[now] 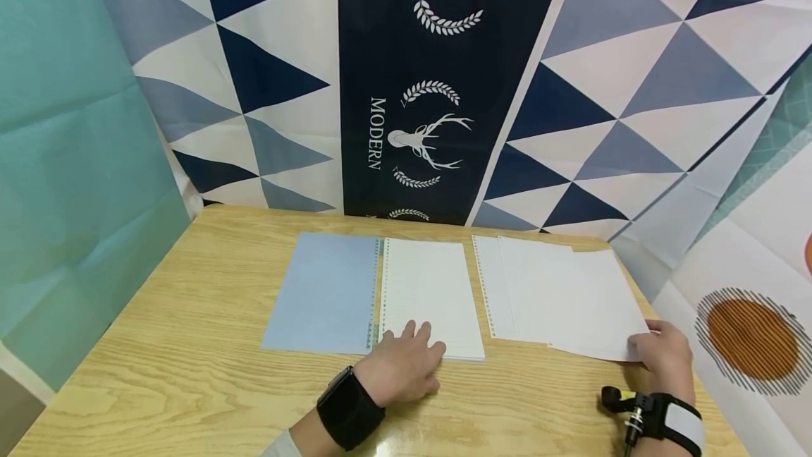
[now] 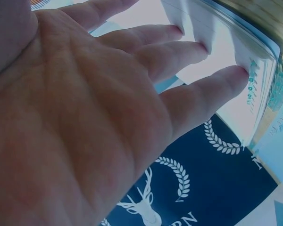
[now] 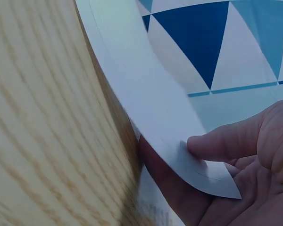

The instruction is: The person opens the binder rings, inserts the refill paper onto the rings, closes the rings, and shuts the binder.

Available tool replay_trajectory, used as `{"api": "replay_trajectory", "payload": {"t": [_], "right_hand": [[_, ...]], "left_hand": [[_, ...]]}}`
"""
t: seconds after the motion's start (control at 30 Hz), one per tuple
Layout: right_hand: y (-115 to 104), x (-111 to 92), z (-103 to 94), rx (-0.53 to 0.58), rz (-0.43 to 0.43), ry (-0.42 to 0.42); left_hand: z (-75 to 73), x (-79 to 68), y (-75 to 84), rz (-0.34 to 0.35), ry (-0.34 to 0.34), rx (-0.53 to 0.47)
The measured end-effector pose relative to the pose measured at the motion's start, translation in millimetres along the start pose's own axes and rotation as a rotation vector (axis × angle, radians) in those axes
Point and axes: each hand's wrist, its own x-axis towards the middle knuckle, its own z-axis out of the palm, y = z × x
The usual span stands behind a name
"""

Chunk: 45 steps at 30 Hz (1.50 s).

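Note:
An unfolded ring-bound notebook lies on the table, its pale blue cover (image 1: 323, 291) on the left and its stack of white pages (image 1: 428, 288) on the right. My left hand (image 1: 406, 365) rests its fingertips on the lower left part of that stack; in the left wrist view the fingers (image 2: 203, 99) are spread and nearly straight over the page. To the right, overlapping loose sheets of paper (image 1: 533, 291) lie flat. My right hand (image 1: 666, 355) pinches the lower right corner of the rightmost sheet (image 3: 151, 94) between thumb and fingers, and that corner bends up slightly off the wood.
The wooden table (image 1: 177, 344) has its right edge close beside my right hand. Behind it hangs a patterned cloth (image 1: 279, 83), with a teal cloth (image 1: 76, 147) on the left. A small camera (image 1: 624, 404) is strapped to my right wrist.

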Motion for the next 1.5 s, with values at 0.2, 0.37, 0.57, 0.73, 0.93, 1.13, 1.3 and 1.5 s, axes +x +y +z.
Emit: {"api": "replay_trajectory", "payload": {"t": [0.2, 0.37, 0.57, 0.73, 0.93, 1.13, 1.3, 1.5], "right_hand": [[-3, -2, -1.2, 0.023, -0.038, -0.017], [-5, -1, 0.1, 0.021, -0.025, -0.038], [-9, -1, -0.5, 0.028, 0.008, -0.031], [-12, -3, -1.7, 0.032, 0.006, -0.003], [-11, -8, -1.1, 0.023, -0.015, -0.004], [-15, -10, -2.1, 0.019, -0.023, 0.004], [-18, -9, -5.1, 0.030, -0.024, 0.024], [-23, -13, -7.8, 0.045, -0.038, 0.030]], "left_hand": [[0.1, -0.8, -0.5, 0.002, 0.003, -0.008], [0.7, -0.9, -1.2, 0.009, 0.009, -0.009], [0.3, -0.6, -1.3, 0.023, 0.006, -0.024], [-0.5, 0.5, -0.4, 0.029, 0.015, -0.027], [-0.3, 1.7, -0.2, 0.026, 0.007, -0.041], [-2.6, 0.2, -1.6, 0.025, 0.022, -0.063], [-5.1, -0.6, -5.6, 0.035, 0.060, -0.052], [-8.6, -0.7, -10.2, 0.033, 0.076, -0.059]]}}
